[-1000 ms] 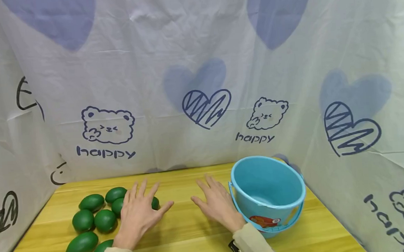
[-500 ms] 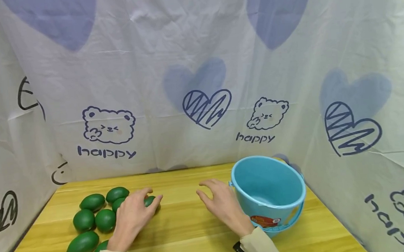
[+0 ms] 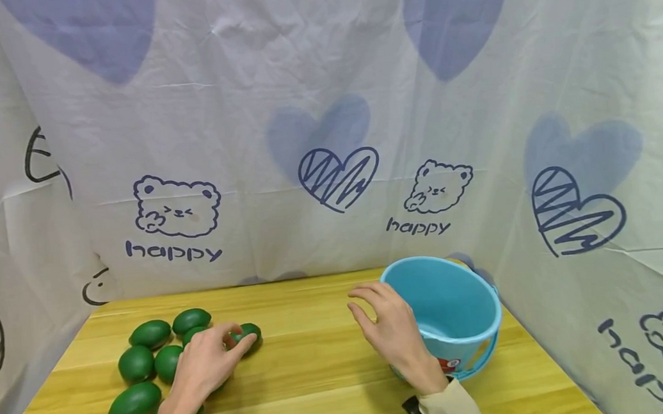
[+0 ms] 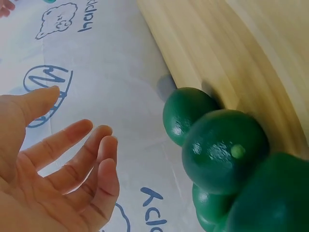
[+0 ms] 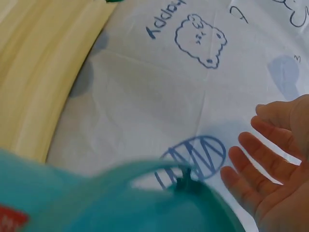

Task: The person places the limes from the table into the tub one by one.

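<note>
My beige sleeves showed at the bottom edge of the frame, just above the wooden table. In the lower left my left hand hung over the green fruits; I judged it best to bring thumb and fingers down around the waist of just one fruit, gently, since its rounded neighbours might roll if nudged. That hand was palm inward, fingers loosely bent, thumb spread apart from them, with hold of nothing. My right hand, right of the centre, had much the same relaxed curve, fingers parted and pointing leftward, and it too held nothing. The lone fruit at the group's right end lay by my left thumb and forefinger; whether I touched it I couldn't tell. The blue bucket stood upright in the lower right, partly behind my right hand. Farthest off, the printed cloth hung across the upper frame.
</note>
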`<state>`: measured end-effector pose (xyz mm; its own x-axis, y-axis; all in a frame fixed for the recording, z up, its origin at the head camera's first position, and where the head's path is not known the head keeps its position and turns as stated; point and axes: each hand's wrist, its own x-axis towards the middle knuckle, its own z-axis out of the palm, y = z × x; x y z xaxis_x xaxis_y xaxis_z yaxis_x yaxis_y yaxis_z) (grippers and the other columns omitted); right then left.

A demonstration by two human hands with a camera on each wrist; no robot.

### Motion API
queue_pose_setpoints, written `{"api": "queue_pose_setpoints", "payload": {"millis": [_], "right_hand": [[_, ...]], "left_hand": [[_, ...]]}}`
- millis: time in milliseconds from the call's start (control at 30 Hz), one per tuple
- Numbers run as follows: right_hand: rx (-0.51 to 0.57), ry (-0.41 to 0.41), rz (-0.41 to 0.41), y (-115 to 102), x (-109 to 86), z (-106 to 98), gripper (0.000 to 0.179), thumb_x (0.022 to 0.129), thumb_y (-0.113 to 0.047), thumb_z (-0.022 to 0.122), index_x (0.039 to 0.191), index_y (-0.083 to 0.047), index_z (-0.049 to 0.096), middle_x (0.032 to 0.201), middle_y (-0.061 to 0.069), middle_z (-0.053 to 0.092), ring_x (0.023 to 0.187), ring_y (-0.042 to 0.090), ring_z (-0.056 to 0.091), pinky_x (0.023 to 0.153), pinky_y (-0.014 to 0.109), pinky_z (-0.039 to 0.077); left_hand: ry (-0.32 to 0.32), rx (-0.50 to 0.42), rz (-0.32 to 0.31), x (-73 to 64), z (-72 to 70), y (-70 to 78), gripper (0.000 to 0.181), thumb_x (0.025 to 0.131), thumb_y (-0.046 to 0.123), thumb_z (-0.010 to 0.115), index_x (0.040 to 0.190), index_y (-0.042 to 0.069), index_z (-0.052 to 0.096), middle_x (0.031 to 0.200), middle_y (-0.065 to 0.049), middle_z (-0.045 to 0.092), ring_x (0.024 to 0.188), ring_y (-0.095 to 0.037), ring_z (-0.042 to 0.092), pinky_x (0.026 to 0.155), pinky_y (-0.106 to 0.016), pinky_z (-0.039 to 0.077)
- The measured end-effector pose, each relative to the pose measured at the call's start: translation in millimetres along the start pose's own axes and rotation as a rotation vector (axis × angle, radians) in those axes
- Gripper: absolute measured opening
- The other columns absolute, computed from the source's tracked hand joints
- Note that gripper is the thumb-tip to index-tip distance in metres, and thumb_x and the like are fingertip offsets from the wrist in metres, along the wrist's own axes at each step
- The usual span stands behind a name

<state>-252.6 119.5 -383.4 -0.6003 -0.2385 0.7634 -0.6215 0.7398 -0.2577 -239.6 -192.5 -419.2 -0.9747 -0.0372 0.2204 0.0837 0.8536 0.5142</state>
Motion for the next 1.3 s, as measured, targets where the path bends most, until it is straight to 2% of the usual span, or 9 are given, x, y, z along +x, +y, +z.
{"api": "queue_pose_setpoints", "payload": {"millis": [133, 367, 533, 633, 800, 1033, 1100, 1167, 1300], "right_hand": [[-0.045, -0.046, 0.062, 6, -3.4, -14, 0.023, 0.085, -0.020, 0.078, 0.107, -0.016, 0.074, 0.113, -0.001, 0.069, 0.106, 0.018, 0.062, 0.081, 0.038, 0.055], [-0.102, -0.161, 0.185, 18, -8.2, -42, 0.032, 0.087, -0.032, 0.075, 0.115, -0.017, 0.072, 0.120, 0.001, 0.067, 0.112, 0.023, 0.060, 0.087, 0.045, 0.053], [-0.146, -0.209, 0.236, 32, -15.8, -55, 0.034, 0.085, -0.034, 0.077, 0.114, -0.017, 0.072, 0.118, 0.002, 0.067, 0.110, 0.027, 0.061, 0.090, 0.050, 0.050], [-0.164, -0.226, 0.247, 39, -21.2, -60, 0.033, 0.085, -0.035, 0.076, 0.112, -0.018, 0.072, 0.116, 0.002, 0.068, 0.109, 0.028, 0.061, 0.092, 0.052, 0.047], [-0.190, -0.210, 0.225, 49, -29.9, -67, 0.032, 0.083, -0.040, 0.077, 0.105, -0.017, 0.074, 0.107, 0.001, 0.071, 0.109, 0.029, 0.061, 0.098, 0.053, 0.043], [-0.186, -0.204, 0.233, 68, -37.4, -80, 0.033, 0.083, -0.045, 0.076, 0.098, -0.016, 0.074, 0.102, 0.003, 0.071, 0.107, 0.032, 0.060, 0.101, 0.056, 0.038], [-0.181, -0.214, 0.242, 74, -39.5, -84, 0.033, 0.083, -0.047, 0.075, 0.096, -0.017, 0.074, 0.102, 0.004, 0.071, 0.108, 0.032, 0.058, 0.101, 0.056, 0.036], [-0.177, -0.226, 0.245, 81, -42.0, -86, 0.033, 0.084, -0.048, 0.073, 0.095, -0.017, 0.074, 0.103, 0.005, 0.071, 0.109, 0.032, 0.057, 0.102, 0.058, 0.033], [-0.149, -0.248, 0.272, 93, -49.9, -92, 0.031, 0.085, -0.050, 0.071, 0.092, -0.020, 0.073, 0.104, 0.006, 0.069, 0.112, 0.034, 0.053, 0.106, 0.070, 0.021]], "left_hand": [[-0.036, 0.015, 0.007, -1.7, -1.7, -6.8, 0.040, 0.087, 0.060, 0.063, 0.096, 0.022, 0.070, 0.089, 0.002, 0.070, 0.076, -0.013, 0.063, 0.059, -0.033, 0.048], [-0.099, 0.014, 0.060, -6.3, -4.7, -23.5, 0.036, 0.087, 0.047, 0.070, 0.104, 0.016, 0.071, 0.096, -0.004, 0.072, 0.085, -0.019, 0.067, 0.068, -0.040, 0.054], [-0.195, -0.007, 0.064, -9.5, -4.6, -34.6, 0.041, 0.084, 0.043, 0.075, 0.112, 0.015, 0.069, 0.096, -0.001, 0.071, 0.086, -0.015, 0.065, 0.071, -0.039, 0.054], [-0.247, -0.023, 0.055, -10.2, -4.8, -40.1, 0.043, 0.082, 0.043, 0.076, 0.113, 0.015, 0.069, 0.095, 0.001, 0.069, 0.086, -0.014, 0.064, 0.072, -0.038, 0.054], [-0.272, -0.034, 0.077, -14.6, -10.1, -50.4, 0.037, 0.079, 0.037, 0.080, 0.109, 0.017, 0.070, 0.098, 0.002, 0.069, 0.091, -0.016, 0.064, 0.076, -0.038, 0.055], [-0.286, -0.004, 0.246, -23.5, -23.3, -70.2, 0.039, 0.079, 0.033, 0.080, 0.111, 0.014, 0.070, 0.106, 0.001, 0.070, 0.094, -0.022, 0.065, 0.077, -0.039, 0.055], [-0.299, -0.014, 0.244, -25.0, -25.1, -75.2, 0.041, 0.079, 0.033, 0.081, 0.112, 0.013, 0.070, 0.109, 0.000, 0.070, 0.097, -0.025, 0.065, 0.078, -0.041, 0.055], [-0.324, -0.030, 0.217, -26.1, -25.5, -79.6, 0.043, 0.078, 0.034, 0.081, 0.113, 0.012, 0.070, 0.110, -0.001, 0.069, 0.099, -0.027, 0.065, 0.079, -0.043, 0.055], [-0.379, -0.040, 0.193, -29.7, -25.6, -88.8, 0.051, 0.076, 0.040, 0.082, 0.116, 0.011, 0.069, 0.112, -0.003, 0.068, 0.103, -0.032, 0.064, 0.081, -0.046, 0.055]]}}
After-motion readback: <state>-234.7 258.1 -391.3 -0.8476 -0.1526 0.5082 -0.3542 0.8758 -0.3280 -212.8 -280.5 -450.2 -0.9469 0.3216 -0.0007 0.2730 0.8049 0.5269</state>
